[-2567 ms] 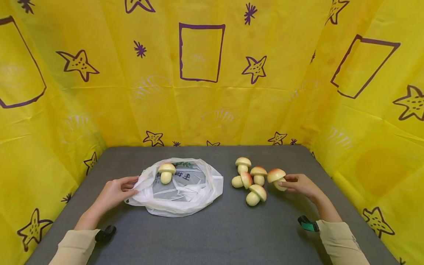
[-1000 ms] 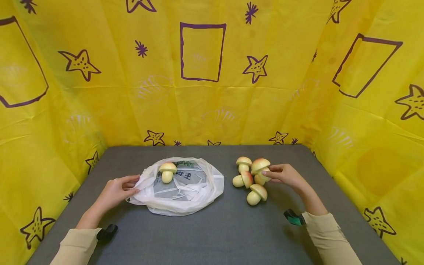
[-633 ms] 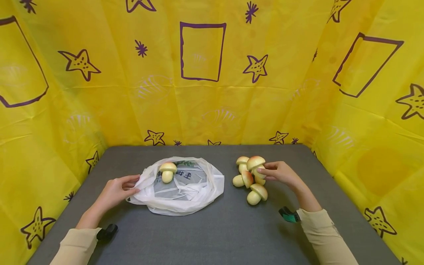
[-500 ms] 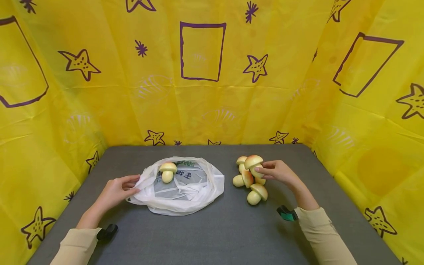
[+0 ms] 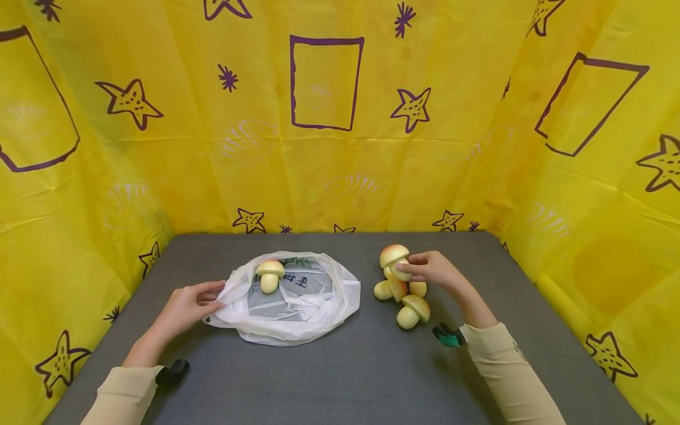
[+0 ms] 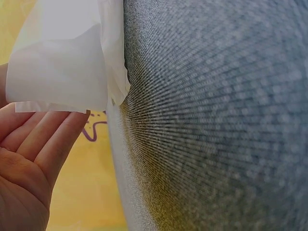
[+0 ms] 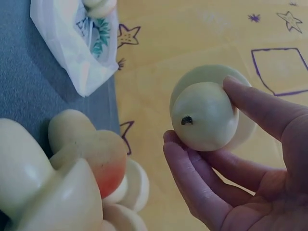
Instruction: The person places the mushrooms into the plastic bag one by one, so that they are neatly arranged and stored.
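Observation:
My left hand (image 5: 186,310) pinches the left rim of a white plastic bag (image 5: 276,336), which lies spread with its mouth facing up. In the left wrist view the bag's film (image 6: 57,72) covers the fingertips. One toy mushroom (image 5: 270,276), with a yellowish cap and pale stem, sits inside the bag's opening at the back left. My right hand (image 5: 438,273) holds another toy mushroom (image 5: 394,255) by its stem between thumb and fingers, above the other mushrooms. The right wrist view shows the stem's round end (image 7: 204,118) with a small dark mark.
Below the held mushroom, several more toy mushrooms (image 5: 409,314) lie clustered on the grey table (image 5: 319,383), right of the bag. A yellow patterned cloth (image 5: 329,177) stands around the table's back and sides.
The right hand has brought its mushroom up from the cluster's right side and leftward over it, now above the rearmost ones. The left hand and bag have stayed in place.

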Available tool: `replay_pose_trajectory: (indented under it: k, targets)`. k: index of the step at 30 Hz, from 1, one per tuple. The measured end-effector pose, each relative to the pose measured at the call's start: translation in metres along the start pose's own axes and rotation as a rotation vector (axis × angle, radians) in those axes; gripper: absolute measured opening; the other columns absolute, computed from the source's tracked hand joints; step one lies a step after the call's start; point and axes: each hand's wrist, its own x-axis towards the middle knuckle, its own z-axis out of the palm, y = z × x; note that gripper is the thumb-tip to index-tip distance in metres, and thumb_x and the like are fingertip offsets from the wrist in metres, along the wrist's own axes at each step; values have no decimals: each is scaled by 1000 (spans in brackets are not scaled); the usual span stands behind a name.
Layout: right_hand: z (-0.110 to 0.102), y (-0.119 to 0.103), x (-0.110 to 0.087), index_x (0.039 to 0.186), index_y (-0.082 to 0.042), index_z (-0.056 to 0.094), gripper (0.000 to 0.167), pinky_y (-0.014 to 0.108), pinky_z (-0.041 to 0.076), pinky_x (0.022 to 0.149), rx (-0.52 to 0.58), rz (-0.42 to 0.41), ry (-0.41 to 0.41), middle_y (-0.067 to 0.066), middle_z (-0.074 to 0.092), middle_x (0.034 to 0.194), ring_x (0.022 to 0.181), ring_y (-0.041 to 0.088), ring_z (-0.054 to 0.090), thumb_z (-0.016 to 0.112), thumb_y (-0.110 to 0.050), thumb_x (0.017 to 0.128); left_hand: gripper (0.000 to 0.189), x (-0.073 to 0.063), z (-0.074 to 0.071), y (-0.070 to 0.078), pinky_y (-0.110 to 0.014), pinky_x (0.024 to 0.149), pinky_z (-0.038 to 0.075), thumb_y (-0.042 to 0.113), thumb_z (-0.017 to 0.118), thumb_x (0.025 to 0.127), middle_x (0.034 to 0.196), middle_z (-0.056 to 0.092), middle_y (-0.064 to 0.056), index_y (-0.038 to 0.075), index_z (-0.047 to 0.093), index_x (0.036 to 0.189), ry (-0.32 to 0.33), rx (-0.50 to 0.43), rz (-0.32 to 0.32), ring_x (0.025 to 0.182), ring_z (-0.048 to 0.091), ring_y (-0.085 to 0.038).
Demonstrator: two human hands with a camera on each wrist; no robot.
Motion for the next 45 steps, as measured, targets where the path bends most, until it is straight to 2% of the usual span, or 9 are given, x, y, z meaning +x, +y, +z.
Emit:
replay_pose_trajectory:
  k: [5,9,22,26,30,33,36,40,45]
  targets:
    - [5,-5,4,139,8,40,79,42,49,96,4,11,-9,29,39,143,108,31,64,68,-43,85,49,-1,0,-1,-16,69,54,19,78,78,111,69,-15,4,64,122,3,-5,1,86,70,-10]
    - [9,-10,8,139,8,39,79,44,48,96,-1,13,-20,29,40,143,109,32,63,67,-43,86,50,-1,0,-2,-17,69,55,20,78,78,112,69,-15,4,63,123,-3,-5,-1,87,70,-11]
    - [21,-23,19,135,3,49,73,42,50,95,-68,28,-12,23,51,136,106,30,65,67,-46,84,51,0,0,-3,-21,71,56,24,77,79,114,68,-14,6,63,124,-9,0,-12,89,70,-17]
    - [25,-26,23,128,-1,58,65,45,48,97,-53,26,-22,18,58,130,105,30,65,68,-47,83,51,0,0,-4,-21,71,56,24,78,79,114,69,-13,6,63,123,-7,2,-10,89,70,-16]
    - [31,-28,27,115,-3,65,51,44,49,96,-39,-1,-38,12,65,116,103,28,66,70,-43,84,50,0,0,-4,-21,71,56,24,77,79,113,69,-13,5,63,123,-6,0,-3,89,70,-16]
    - [35,-30,32,105,-3,68,42,42,50,94,-17,-20,-50,8,65,104,98,24,68,71,-39,83,50,0,0,-4,-21,71,56,25,77,79,114,69,-13,5,63,124,-8,2,-3,89,70,-15]
    - [39,-32,35,100,-3,68,39,41,51,93,-2,-21,-57,6,65,98,93,20,68,72,-37,83,50,0,0,-4,-22,71,56,25,77,80,114,69,-13,6,63,123,-9,3,-6,89,70,-16]
    - [44,-35,39,104,-3,68,40,36,53,90,-11,-13,-66,6,66,100,92,18,68,71,-37,84,50,0,0,-3,-23,71,57,24,77,79,113,69,-13,5,63,123,-8,2,-8,88,70,-16]
    - [52,-39,47,111,-2,67,44,33,54,87,-3,26,-59,8,67,106,94,23,68,73,-36,82,50,-1,0,-3,-22,71,57,24,77,79,114,68,-13,6,63,124,-13,-1,-14,89,70,-15]
